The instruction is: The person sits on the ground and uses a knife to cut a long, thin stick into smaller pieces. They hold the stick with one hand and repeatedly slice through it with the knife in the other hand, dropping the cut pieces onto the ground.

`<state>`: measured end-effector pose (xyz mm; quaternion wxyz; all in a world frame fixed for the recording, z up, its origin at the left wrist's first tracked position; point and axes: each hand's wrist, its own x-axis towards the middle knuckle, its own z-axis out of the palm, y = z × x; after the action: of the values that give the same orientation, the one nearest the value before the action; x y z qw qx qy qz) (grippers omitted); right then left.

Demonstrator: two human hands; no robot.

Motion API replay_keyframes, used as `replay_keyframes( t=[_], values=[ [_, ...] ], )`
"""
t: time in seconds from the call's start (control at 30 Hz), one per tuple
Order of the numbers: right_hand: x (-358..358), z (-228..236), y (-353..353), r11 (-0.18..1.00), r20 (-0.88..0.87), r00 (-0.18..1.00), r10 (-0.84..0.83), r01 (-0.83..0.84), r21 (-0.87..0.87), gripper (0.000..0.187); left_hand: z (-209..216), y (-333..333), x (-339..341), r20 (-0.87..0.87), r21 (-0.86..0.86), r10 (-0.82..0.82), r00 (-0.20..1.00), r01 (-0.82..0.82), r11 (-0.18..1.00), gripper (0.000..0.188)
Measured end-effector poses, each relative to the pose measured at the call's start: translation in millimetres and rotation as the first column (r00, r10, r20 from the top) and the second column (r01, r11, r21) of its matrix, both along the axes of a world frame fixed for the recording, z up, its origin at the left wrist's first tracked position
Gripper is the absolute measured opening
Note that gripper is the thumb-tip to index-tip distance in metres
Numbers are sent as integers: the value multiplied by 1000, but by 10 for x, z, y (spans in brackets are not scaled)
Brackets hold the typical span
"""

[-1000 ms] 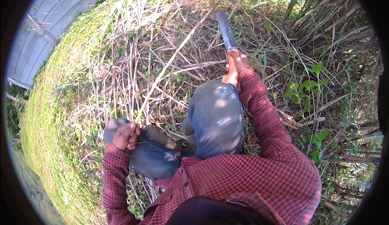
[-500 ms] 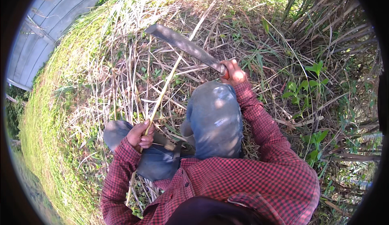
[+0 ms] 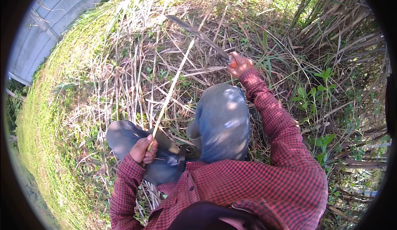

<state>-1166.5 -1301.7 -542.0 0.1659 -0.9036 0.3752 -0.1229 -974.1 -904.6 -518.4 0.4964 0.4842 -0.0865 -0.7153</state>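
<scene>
My left hand [image 3: 144,149] is closed round the lower end of a long, thin, pale yellow stalk [image 3: 174,84], close beside my left knee. From there the stalk slants up and to the right, away from me. Beyond my right knee, my right hand [image 3: 240,64] grips a machete [image 3: 205,40] by its orange handle. The dark blade reaches up and left and crosses in front of the stalk's far part; whether the two touch I cannot tell. The stalk's far end blends into the grass.
My bent knees [image 3: 223,118] in blue trousers are between my arms. Dry cut stalks [image 3: 126,81] litter the ground ahead. A leafy green plant [image 3: 308,93] grows at the right, below a thick clump of dry grass [image 3: 343,19]. A grey panelled surface [image 3: 45,27] stands far left.
My right hand has moved the machete a little farther away, and its blade now appears narrower, turned more edge-on. My left hand, still on the stalk, has come slightly nearer to me.
</scene>
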Motion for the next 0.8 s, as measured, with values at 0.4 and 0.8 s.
replay_keyframes(
  t=[0.4,0.8],
  values=[
    [122,-16,-49,985,-29,999,34,-38,-166,41,64,112,-108,156,43,0,988,-6,999,42],
    [-30,59,-874,936,-70,933,-353,352,-33,49,330,377,-227,367,80,-40,929,11,997,42]
  ],
)
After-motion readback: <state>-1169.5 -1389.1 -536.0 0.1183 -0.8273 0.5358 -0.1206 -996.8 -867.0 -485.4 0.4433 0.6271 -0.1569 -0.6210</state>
